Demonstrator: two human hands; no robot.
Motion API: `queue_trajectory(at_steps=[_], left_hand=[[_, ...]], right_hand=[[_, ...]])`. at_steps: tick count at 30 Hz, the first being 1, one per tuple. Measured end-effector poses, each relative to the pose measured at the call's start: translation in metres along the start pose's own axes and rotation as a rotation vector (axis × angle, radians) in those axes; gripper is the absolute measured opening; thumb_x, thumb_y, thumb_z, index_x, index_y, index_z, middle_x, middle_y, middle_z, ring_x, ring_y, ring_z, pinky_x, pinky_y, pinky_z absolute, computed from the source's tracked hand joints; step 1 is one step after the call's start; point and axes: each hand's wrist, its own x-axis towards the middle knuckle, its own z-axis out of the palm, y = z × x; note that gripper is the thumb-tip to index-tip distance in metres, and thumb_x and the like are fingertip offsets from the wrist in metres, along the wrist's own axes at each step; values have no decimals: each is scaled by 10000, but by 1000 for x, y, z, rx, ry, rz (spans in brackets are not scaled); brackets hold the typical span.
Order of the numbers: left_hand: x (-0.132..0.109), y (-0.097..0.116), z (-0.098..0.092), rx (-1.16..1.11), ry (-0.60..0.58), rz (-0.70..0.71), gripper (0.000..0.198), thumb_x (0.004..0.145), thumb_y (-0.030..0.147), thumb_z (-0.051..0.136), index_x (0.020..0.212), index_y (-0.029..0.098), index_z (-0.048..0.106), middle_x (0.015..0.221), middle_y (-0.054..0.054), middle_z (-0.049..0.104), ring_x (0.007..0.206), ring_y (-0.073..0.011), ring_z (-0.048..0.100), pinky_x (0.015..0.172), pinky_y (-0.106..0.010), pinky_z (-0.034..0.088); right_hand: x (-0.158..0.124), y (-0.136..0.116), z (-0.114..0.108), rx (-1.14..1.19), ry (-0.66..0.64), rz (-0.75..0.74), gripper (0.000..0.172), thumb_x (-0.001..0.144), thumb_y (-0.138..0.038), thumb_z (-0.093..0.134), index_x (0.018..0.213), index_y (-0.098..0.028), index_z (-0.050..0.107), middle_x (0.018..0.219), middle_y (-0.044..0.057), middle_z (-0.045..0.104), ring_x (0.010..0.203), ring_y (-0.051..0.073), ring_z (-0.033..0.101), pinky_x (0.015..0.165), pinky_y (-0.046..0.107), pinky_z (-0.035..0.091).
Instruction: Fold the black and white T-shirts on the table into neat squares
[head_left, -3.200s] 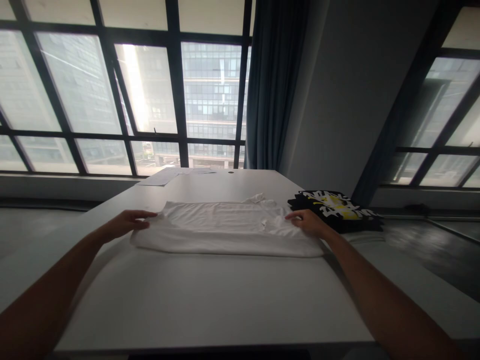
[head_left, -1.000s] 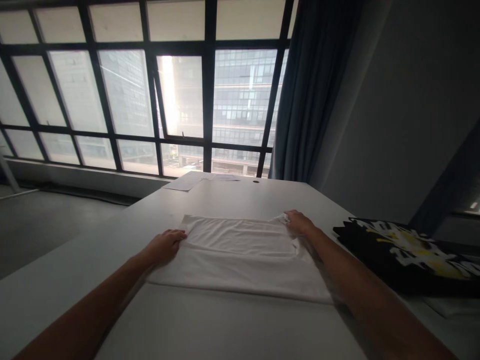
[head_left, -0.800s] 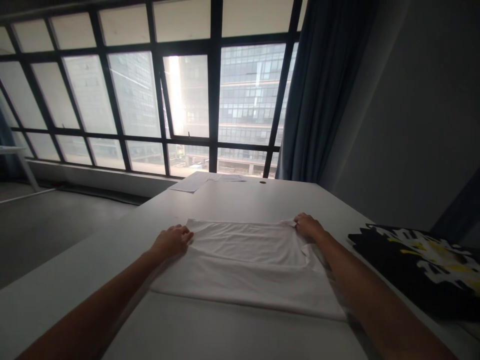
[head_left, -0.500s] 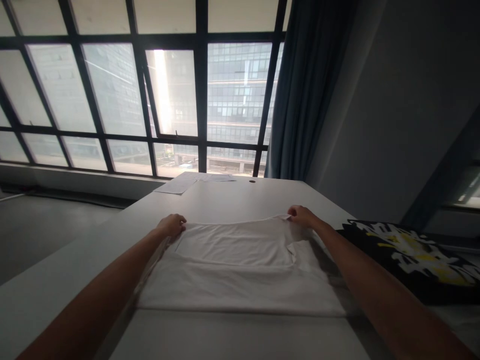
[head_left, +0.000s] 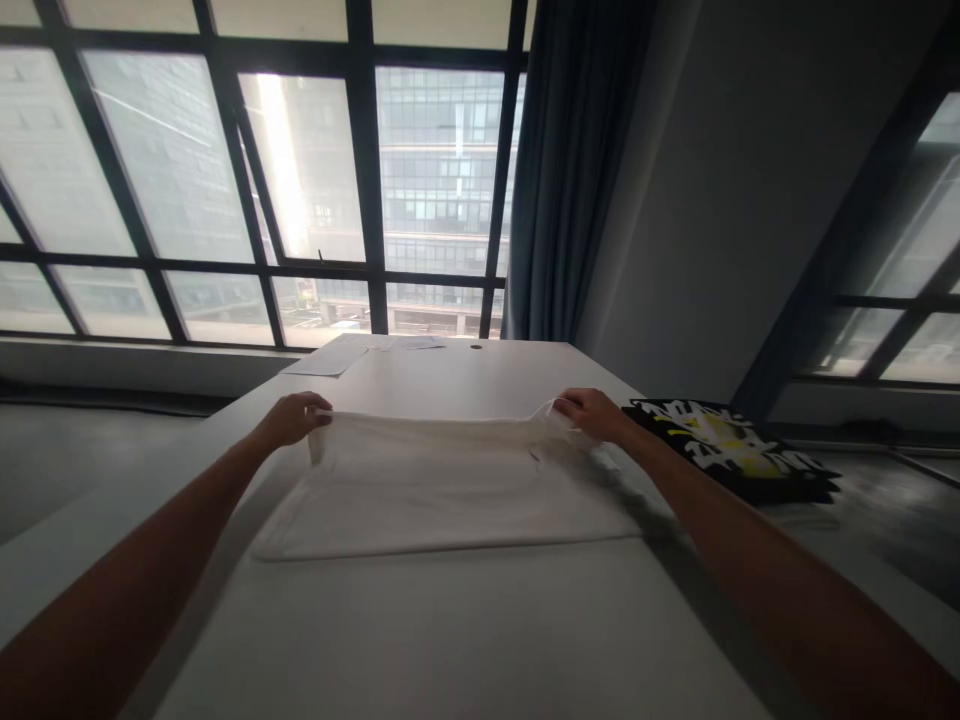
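Note:
A white shirt [head_left: 442,500] lies folded across the white table [head_left: 450,630] in front of me, its near edge flat and nearly straight. My left hand [head_left: 296,417] pinches the far left corner. At the far right corner my right hand [head_left: 589,412] grips the cloth between thumb and fingers. Between the hands the far edge is stretched and lifted a little off the table, sagging slightly in the middle. The fabric near my right hand is bunched, and part of it is hidden behind the forearm.
Black folded garments [head_left: 720,445] with white and yellow print lie to the right. Paper sheets [head_left: 326,360] rest at the table's far left, near a dark round hole [head_left: 476,347]. Beyond stand a large window [head_left: 442,180] and a blue curtain [head_left: 562,200].
Both hands have raised the shirt's far edge and drawn it tauter. Its near edge has shifted away from me, baring more table in front. My view has turned slightly right.

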Motion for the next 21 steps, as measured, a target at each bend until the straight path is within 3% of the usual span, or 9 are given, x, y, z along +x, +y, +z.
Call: queue_trajectory(at_steps=[5,9,13,16,19,21], left_hand=[[-51,-5,-2,-55,-7,46,318,689,462,606,847,211,720,830,-45,745,770,-236,653,739,-311,489],[-82,-3,11,-70,-57,103,305,677,439,606,867,232,725,909,-35,750,824,-232,664,766,-308,494],[-95,4,14,-19,-150,140,275,716,450,592,822,243,739,942,-34,744,844,-224,674,785,-310,505],[-98,11,8,61,-182,119,266,752,455,584,843,266,746,947,-25,751,883,-224,679,814,-309,506],[-98,17,6,107,-182,129,365,829,535,509,889,271,754,985,-36,755,919,-238,679,856,-332,503],[-98,22,12,70,-147,167,486,885,601,411,972,266,753,1064,-48,746,995,-250,664,913,-347,491]], right_hand=[[-57,-18,-2,-18,-15,-46,387,881,-479,467,830,-185,714,806,52,721,752,197,607,702,288,424],[-91,-12,13,-12,-206,-3,416,810,-533,571,896,-166,749,808,65,717,738,203,609,688,296,440],[-113,-2,19,72,-355,-21,522,713,-632,669,948,-177,769,946,72,714,827,209,624,753,291,472],[-119,1,16,46,-396,-14,569,752,-718,589,821,-183,768,939,66,712,817,203,630,757,282,477],[-114,1,17,-99,-302,46,667,854,-746,407,789,-178,751,896,88,712,814,220,638,777,310,486],[-110,0,25,-184,-136,44,647,927,-673,320,1005,-190,743,1073,122,705,997,262,628,900,355,470]])
